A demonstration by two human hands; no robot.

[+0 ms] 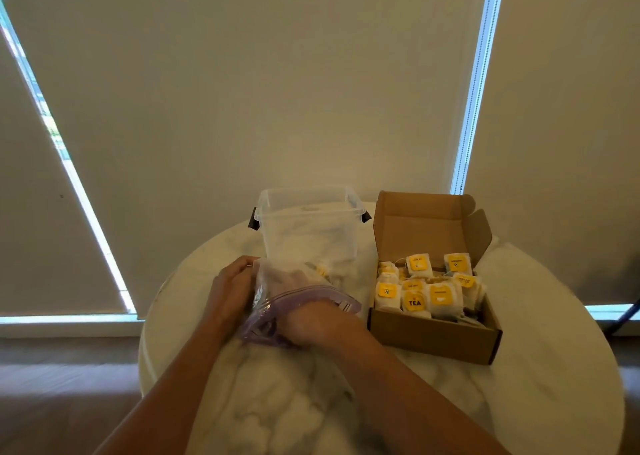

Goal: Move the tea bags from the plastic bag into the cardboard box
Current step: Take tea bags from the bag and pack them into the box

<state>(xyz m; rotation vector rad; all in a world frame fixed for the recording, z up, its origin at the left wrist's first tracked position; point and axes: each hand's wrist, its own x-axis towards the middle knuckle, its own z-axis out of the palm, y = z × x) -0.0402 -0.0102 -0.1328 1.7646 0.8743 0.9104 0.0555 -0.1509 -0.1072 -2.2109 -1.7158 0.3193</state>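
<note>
A clear plastic bag point(277, 281) with a purple zip rim lies on the round marble table point(536, 368). My left hand point(230, 290) grips the bag's left edge. My right hand point(313, 319) reaches through the bag's mouth, and its fingers show dimly through the plastic. A tea bag point(322, 269) with a yellow tag lies at the bag's far end. To the right stands the open cardboard box point(433, 335) with several white tea bags point(427, 290) with yellow labels standing inside it.
A clear plastic tub point(308, 226) with dark handle clips stands just behind the bag. The box lid point(426, 226) is folded back upright. Pale blinds hang behind the table, and the table's round edge drops off left and right.
</note>
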